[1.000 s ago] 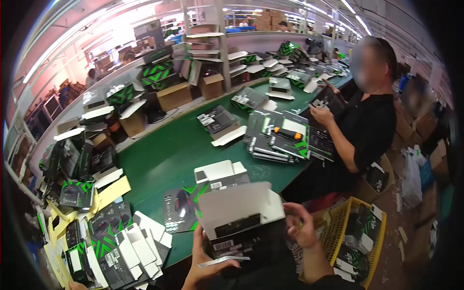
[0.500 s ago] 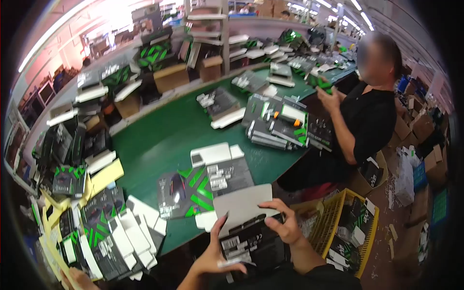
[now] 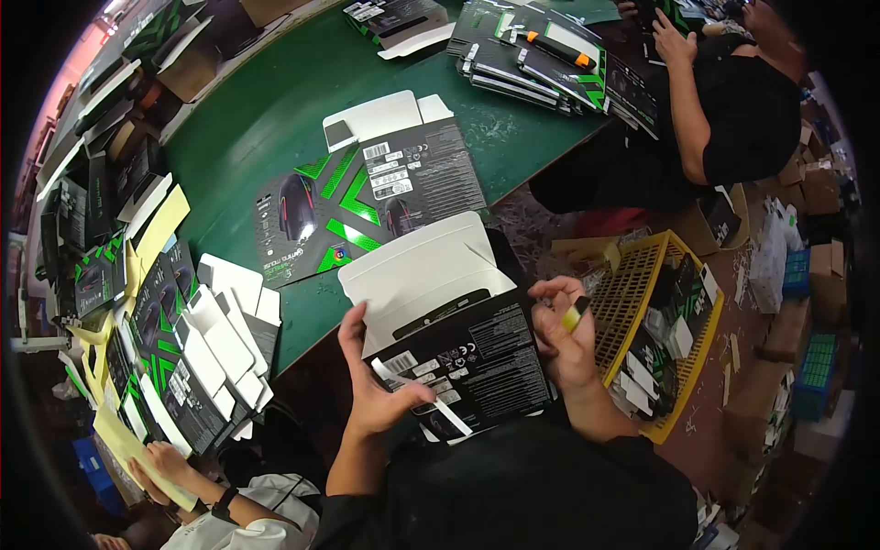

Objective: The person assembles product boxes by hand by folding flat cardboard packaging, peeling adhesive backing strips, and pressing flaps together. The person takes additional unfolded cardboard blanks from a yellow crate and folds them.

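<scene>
An open black box (image 3: 486, 353) with a raised white flap (image 3: 412, 266) is in front of my body. My left hand (image 3: 376, 385) is closed on its left side, thumb across the front, beside a loose white strip (image 3: 422, 398). At the box's right edge is my right hand (image 3: 564, 335), its fingers curled around a small yellow and black object (image 3: 576, 314) that I cannot identify. Beyond the box, a flattened black and green carton (image 3: 312, 220) with a mouse picture lies on the green table (image 3: 247, 133).
Flat cartons (image 3: 197, 357) overlap at the left. A co-worker's hands (image 3: 160, 467) hold yellow paper at the lower left. Another person (image 3: 733, 110) stands at the upper right, near stacked cartons with an orange and black tool (image 3: 559, 49). A yellow basket (image 3: 632, 293) holds boxes.
The view has tilted down. The box appears higher and its printed side shows more. My right hand has moved off the flap to the box's right edge. The lower-left co-worker shows more.
</scene>
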Demonstrator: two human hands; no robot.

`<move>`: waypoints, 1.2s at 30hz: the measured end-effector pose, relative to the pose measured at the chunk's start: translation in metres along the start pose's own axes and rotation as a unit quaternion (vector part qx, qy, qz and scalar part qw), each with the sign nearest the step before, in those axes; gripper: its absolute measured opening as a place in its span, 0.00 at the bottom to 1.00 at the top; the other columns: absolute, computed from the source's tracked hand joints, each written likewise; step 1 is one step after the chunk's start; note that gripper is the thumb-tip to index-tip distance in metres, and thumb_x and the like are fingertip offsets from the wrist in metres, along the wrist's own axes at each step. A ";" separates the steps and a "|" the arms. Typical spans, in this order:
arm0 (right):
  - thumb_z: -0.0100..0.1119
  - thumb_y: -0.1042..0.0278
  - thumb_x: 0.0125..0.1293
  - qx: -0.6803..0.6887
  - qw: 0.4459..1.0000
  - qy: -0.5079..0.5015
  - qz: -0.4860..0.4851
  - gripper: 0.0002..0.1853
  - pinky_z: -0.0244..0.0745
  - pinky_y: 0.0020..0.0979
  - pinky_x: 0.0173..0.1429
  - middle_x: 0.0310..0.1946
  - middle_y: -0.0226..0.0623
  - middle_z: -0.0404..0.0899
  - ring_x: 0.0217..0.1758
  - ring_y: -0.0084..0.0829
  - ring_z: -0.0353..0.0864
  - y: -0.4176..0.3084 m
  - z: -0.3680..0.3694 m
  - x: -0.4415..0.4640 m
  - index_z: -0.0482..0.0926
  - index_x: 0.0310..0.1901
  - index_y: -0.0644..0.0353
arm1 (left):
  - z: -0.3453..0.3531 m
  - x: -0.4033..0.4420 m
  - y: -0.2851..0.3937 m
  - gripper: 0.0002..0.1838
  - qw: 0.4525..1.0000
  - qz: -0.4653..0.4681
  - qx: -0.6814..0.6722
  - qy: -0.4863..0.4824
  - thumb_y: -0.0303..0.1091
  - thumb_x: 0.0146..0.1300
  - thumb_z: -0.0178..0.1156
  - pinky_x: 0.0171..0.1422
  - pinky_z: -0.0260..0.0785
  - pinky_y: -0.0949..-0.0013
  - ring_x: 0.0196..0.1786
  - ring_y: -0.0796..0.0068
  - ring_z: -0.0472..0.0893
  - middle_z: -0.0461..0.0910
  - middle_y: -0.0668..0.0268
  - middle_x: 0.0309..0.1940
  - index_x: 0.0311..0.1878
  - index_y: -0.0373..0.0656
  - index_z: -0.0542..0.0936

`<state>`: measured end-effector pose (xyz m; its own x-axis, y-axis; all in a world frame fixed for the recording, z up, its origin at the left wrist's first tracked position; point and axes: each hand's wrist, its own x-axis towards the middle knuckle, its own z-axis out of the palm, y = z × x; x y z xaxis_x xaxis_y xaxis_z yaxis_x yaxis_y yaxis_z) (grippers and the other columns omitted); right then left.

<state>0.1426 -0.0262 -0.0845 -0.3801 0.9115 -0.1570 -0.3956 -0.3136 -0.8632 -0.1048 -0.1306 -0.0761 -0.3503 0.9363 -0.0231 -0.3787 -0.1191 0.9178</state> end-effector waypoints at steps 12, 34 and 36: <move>0.85 0.46 0.50 0.063 0.946 -0.273 0.163 0.42 0.74 0.21 0.49 0.47 0.33 0.83 0.48 0.18 0.79 -0.024 -0.019 -0.002 0.78 0.57 0.71 | 0.033 -0.004 0.030 0.85 0.997 0.019 -0.025 -0.071 0.35 0.33 0.91 0.79 0.62 0.46 0.78 0.52 0.65 0.58 0.49 0.78 0.84 0.54 0.30; 0.82 0.52 0.56 -0.559 0.824 0.030 -0.092 0.30 0.73 0.29 0.40 0.34 0.32 0.80 0.34 0.21 0.74 -0.027 0.004 0.000 0.79 0.52 0.62 | -0.028 -0.018 -0.020 0.26 0.981 -0.174 -0.060 -0.061 0.21 0.60 0.73 0.53 0.81 0.65 0.49 0.71 0.86 0.86 0.61 0.50 0.61 0.34 0.78; 0.83 0.58 0.55 -0.466 0.878 0.052 -0.097 0.37 0.76 0.27 0.49 0.50 0.40 0.81 0.45 0.23 0.79 -0.034 0.015 0.001 0.73 0.63 0.61 | -0.031 -0.012 -0.018 0.25 0.980 -0.169 -0.070 -0.085 0.22 0.61 0.72 0.52 0.82 0.65 0.48 0.70 0.86 0.86 0.60 0.49 0.62 0.35 0.78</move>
<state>0.1431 -0.0181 -0.0477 -0.2836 0.9583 0.0346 0.4298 0.1593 -0.8888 -0.1202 -0.1501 -0.1049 -0.0425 0.9701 -0.2390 -0.5661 0.1738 0.8058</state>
